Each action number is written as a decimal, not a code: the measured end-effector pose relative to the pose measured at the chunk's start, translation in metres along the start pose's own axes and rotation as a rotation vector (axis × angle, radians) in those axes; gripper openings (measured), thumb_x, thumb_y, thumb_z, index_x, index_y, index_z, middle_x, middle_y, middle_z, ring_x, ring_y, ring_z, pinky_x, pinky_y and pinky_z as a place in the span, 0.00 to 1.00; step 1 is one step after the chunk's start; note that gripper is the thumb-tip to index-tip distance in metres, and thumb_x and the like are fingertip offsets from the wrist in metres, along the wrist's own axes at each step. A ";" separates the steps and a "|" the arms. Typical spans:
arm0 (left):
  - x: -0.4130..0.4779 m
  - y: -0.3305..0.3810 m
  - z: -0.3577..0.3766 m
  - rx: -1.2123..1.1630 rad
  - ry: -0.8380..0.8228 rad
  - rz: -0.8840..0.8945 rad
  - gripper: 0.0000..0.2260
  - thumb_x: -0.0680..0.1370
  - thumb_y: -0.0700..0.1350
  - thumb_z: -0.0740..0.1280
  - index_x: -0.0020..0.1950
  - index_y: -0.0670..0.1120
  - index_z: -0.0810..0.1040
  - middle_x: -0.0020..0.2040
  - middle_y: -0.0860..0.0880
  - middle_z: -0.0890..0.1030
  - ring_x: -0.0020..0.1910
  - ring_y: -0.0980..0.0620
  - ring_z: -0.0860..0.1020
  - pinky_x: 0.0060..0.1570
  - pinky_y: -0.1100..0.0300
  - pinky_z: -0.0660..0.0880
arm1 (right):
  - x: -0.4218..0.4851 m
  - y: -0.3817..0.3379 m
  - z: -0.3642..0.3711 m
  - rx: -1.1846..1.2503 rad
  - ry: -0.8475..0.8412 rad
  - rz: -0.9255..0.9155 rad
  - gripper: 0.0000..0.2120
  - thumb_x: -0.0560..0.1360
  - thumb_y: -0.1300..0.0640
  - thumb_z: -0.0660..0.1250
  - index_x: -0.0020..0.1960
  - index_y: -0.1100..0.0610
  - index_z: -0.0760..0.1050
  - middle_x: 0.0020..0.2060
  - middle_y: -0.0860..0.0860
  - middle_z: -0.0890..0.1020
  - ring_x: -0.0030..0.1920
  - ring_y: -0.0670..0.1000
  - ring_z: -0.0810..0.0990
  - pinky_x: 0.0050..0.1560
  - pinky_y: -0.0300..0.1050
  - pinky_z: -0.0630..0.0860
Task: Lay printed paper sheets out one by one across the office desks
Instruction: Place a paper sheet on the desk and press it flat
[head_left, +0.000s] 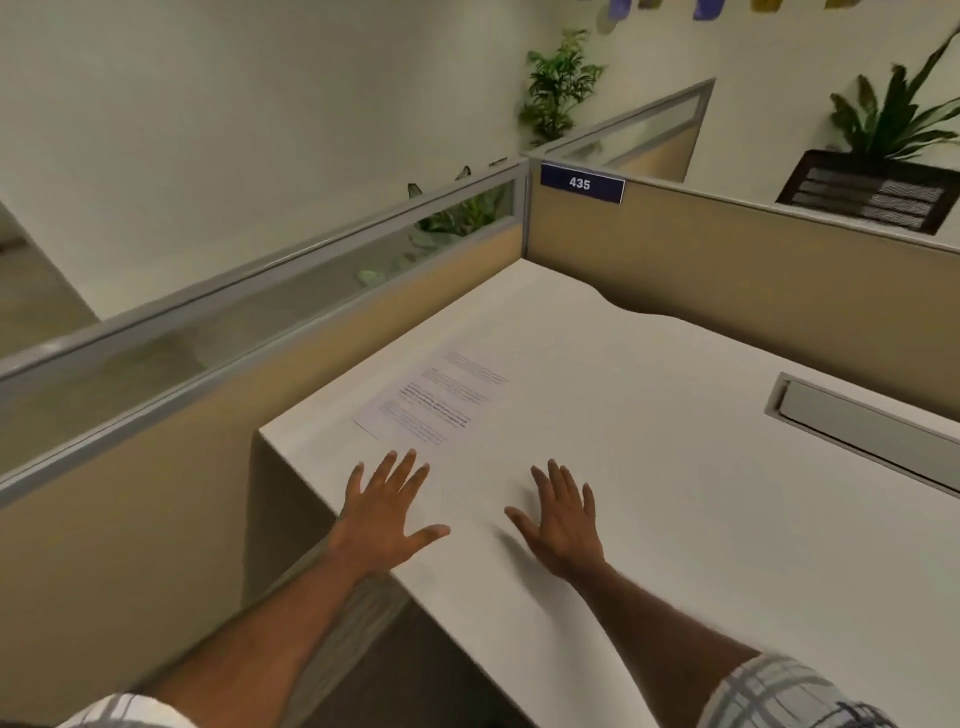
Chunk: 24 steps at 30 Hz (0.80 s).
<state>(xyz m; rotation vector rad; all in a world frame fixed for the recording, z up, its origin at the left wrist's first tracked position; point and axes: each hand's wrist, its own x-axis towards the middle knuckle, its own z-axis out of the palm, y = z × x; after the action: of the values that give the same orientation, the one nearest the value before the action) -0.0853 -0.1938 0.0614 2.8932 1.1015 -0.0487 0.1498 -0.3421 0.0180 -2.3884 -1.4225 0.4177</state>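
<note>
A printed paper sheet with lines of dark text lies flat on the white desk, near its left edge. My left hand is spread flat, fingers straight, just below the sheet's near end. My right hand is also spread flat on the desk surface, to the right of the left one. Neither hand holds anything. Whether the fingertips touch the sheet is hard to tell, since paper and desk are both white.
Beige cubicle partitions with glass tops wall the desk on the left and back. A blue sign reading 435 is on the back partition. A grey cable tray slot sits at the desk's right. Potted plants stand behind.
</note>
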 end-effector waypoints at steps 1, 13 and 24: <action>0.012 -0.010 -0.004 0.012 0.012 -0.002 0.45 0.70 0.79 0.39 0.80 0.54 0.48 0.80 0.52 0.43 0.79 0.49 0.40 0.75 0.40 0.39 | 0.011 -0.007 0.000 0.000 0.003 -0.013 0.38 0.76 0.30 0.46 0.80 0.49 0.48 0.80 0.50 0.46 0.79 0.50 0.41 0.77 0.57 0.36; 0.132 -0.084 -0.009 -0.074 -0.022 -0.060 0.48 0.67 0.78 0.35 0.80 0.51 0.51 0.81 0.50 0.50 0.80 0.49 0.48 0.75 0.41 0.46 | 0.097 -0.047 0.008 0.031 -0.031 -0.038 0.43 0.73 0.26 0.43 0.80 0.49 0.47 0.80 0.51 0.45 0.79 0.51 0.41 0.77 0.58 0.36; 0.214 -0.120 0.009 -0.277 -0.141 -0.188 0.38 0.75 0.63 0.66 0.78 0.47 0.57 0.77 0.43 0.62 0.75 0.43 0.61 0.71 0.42 0.62 | 0.127 -0.072 0.024 -0.055 -0.068 0.133 0.36 0.78 0.35 0.55 0.79 0.51 0.51 0.80 0.51 0.47 0.79 0.51 0.42 0.76 0.57 0.36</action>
<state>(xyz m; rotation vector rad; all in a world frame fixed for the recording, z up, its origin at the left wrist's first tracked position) -0.0051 0.0373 0.0392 2.4978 1.2404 -0.0972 0.1410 -0.1944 0.0165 -2.5455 -1.3236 0.5041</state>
